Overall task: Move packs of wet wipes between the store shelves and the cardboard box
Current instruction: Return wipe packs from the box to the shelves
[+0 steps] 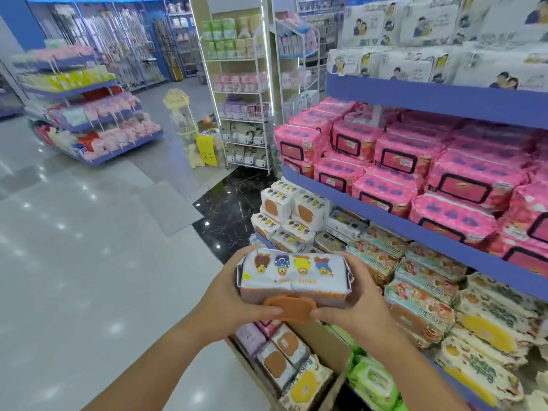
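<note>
A white pack of wet wipes (293,277) with a brown lid hangs in the air just above the open cardboard box (326,348), beside the stocked shelves (385,218), the left hand (228,295) curled round its left end and the right hand (350,304) round its right.

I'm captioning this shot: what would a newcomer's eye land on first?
The white wipes pack with cartoon bears and a brown lid, gripped at its ends by the left hand and right hand, bottom centre. Next, the wall of bright pink packs on the blue shelf at right, and the open cardboard box of packs below the hands.
</note>
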